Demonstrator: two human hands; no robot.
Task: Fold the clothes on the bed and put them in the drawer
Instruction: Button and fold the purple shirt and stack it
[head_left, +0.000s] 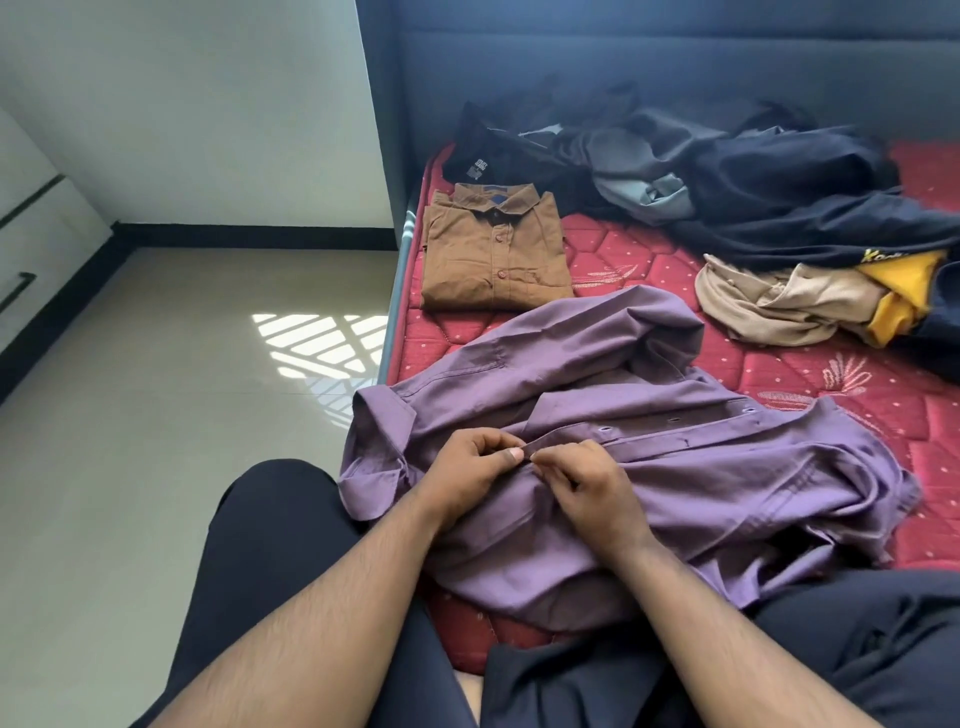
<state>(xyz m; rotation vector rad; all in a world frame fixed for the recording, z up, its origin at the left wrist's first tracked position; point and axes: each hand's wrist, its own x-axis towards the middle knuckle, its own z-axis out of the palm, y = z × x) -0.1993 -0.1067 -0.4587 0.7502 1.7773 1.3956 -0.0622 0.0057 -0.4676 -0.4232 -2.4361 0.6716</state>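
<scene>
A purple button-up shirt (649, 467) lies rumpled on the red mattress (857, 395) right in front of me. My left hand (470, 470) pinches the shirt's button placket near the collar end. My right hand (587, 488) pinches the same strip just beside it, so the fingertips of both hands almost meet. A brown shirt (493, 249) lies neatly folded farther back near the bed's left edge. Behind it sits a folded black garment (498, 156).
A heap of dark and grey clothes (727, 166) covers the back of the bed. A beige garment (779, 306) and a navy-and-yellow one (904, 280) lie at the right. White drawer fronts (31, 249) stand at far left across the tiled floor (182, 389).
</scene>
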